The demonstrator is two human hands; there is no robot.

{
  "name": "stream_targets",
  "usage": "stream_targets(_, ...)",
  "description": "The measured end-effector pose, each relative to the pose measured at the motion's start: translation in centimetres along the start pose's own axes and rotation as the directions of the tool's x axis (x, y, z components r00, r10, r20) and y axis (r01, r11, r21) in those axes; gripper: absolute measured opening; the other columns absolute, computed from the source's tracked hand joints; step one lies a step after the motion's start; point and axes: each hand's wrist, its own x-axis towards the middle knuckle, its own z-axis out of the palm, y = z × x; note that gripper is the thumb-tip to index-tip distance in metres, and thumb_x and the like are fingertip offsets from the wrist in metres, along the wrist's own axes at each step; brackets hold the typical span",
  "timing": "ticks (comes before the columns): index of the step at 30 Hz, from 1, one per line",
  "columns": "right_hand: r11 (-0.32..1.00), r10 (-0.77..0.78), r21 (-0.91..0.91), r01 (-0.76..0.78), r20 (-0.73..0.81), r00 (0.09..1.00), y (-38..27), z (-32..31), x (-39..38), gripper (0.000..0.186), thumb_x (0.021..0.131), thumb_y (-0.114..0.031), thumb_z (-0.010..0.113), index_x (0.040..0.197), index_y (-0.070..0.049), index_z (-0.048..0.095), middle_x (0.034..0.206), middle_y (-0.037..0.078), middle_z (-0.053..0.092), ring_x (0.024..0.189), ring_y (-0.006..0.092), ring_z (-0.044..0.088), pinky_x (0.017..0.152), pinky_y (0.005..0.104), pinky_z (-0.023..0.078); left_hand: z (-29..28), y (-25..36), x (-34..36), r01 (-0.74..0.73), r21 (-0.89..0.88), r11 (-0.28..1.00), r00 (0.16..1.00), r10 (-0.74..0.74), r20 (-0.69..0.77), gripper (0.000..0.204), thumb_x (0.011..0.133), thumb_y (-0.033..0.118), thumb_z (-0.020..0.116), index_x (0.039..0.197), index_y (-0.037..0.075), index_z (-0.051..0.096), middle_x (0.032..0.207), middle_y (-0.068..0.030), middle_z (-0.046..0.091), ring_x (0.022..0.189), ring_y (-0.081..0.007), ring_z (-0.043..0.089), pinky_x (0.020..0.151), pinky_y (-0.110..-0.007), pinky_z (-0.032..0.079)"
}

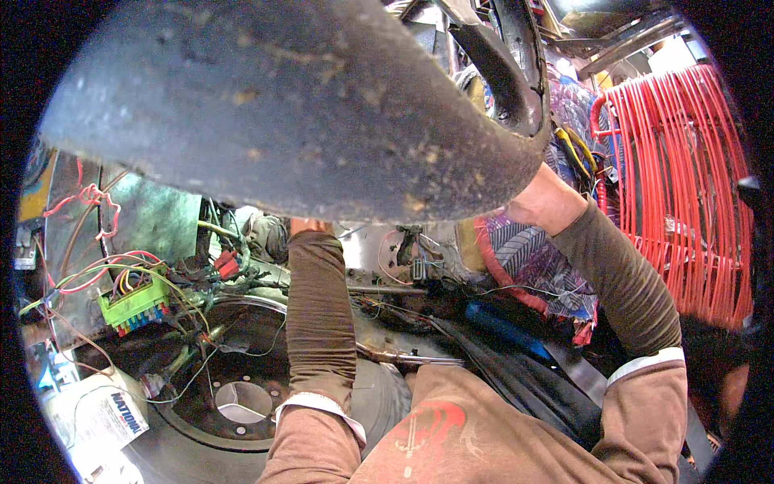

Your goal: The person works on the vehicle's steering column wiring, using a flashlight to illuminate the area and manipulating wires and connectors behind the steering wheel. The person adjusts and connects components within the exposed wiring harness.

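Note:
Very close to me, a worn dark rounded rim fills the upper part of the view. It looks like part of a steering wheel, with a black curved spoke at its upper right. My left hand reaches up behind the rim's lower edge; only a strip of skin shows and its fingers are hidden. At the rim's right end is my right hand, its wrist and back showing. The rim covers its fingers, so whether it grips the rim cannot be made out. Dark ribbed sleeves cover both forearms.
At lower left lie a tyre on a steel wheel, a green fuse box with loose coloured wires and a white plastic container. To the right are a red corded frame, yellow-handled pliers and patterned fabric.

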Motion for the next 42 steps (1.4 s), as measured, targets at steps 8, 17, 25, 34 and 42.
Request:
stream_targets(8, -0.100, -0.701, -0.868, 0.487, 0.408, 0.584, -0.5, 1.5, -1.2, 0.029, 0.084, -0.021, 0.069, 0.106, -0.002, 0.067, 0.089, 0.011, 0.069, 0.087, 0.0315, 0.068, 0.084, 0.0462, 0.053, 0.0, -0.2, 0.0, -0.008, -0.011, 1.000, 1.000, 0.008, -0.007, 0.057, 0.099, 0.041, 0.061, 0.145, 0.012, 0.044, 0.138, -0.0096, 0.055, 0.121, -0.0273, 0.054, 0.105, -0.044, 0.041)
stream_targets(17, -0.416, -0.613, -0.808, 0.418, 0.589, 0.528, -0.2, 0.5, -1.2, 0.020, 0.080, -0.018, 0.062, 0.096, -0.008, 0.070, 0.088, 0.014, 0.068, 0.086, 0.0304, 0.068, 0.079, 0.0457, 0.054, 0.0, -0.2, 0.7, -0.029, -0.028, 0.999, 1.000, 0.028, -0.007, 0.056, 0.099, 0.041, 0.061, 0.144, 0.012, 0.044, 0.136, -0.0096, 0.056, 0.119, -0.0270, 0.055, 0.103, -0.044, 0.042)
stream_targets(25, 0.425, -0.623, -0.600, 0.678, 0.349, 0.700, -1.9, 0.6, -0.5, 0.018, 0.089, -0.010, 0.064, 0.103, 0.001, 0.067, 0.090, 0.015, 0.071, 0.090, 0.0304, 0.069, 0.084, 0.0397, 0.054, -0.1, 0.4, 1.1, -0.047, -0.037, 0.998, 0.999, 0.047, -0.012, 0.056, 0.098, 0.041, 0.062, 0.143, 0.012, 0.045, 0.134, -0.0096, 0.056, 0.118, -0.0267, 0.056, 0.102, -0.043, 0.043)
stream_targets(34, -0.483, -0.655, -0.806, 0.341, 0.591, 0.471, -0.8, 1.1, -1.5, 0.014, 0.083, -0.017, 0.063, 0.092, -0.008, 0.068, 0.088, 0.015, 0.066, 0.083, 0.0343, 0.066, 0.075, 0.0446, 0.053, -0.3, -0.7, 0.1, -0.045, -0.053, 0.998, 0.999, 0.044, -0.020, 0.055, 0.098, 0.040, 0.062, 0.142, 0.012, 0.045, 0.133, -0.0095, 0.057, 0.116, -0.0265, 0.056, 0.100, -0.043, 0.044)
stream_targets(42, -0.392, -0.649, -0.794, 0.464, 0.596, 0.473, -0.6, 0.6, -0.7, 0.015, 0.080, -0.020, 0.063, 0.090, -0.009, 0.067, 0.079, 0.012, 0.066, 0.071, 0.0334, 0.067, 0.065, 0.0453, 0.054, -0.4, -0.5, 0.6, -0.056, -0.064, 0.996, 0.998, 0.055, -0.018, 0.055, 0.098, 0.040, 0.062, 0.141, 0.011, 0.046, 0.131, -0.0095, 0.057, 0.114, -0.0262, 0.057, 0.098, -0.042, 0.045)
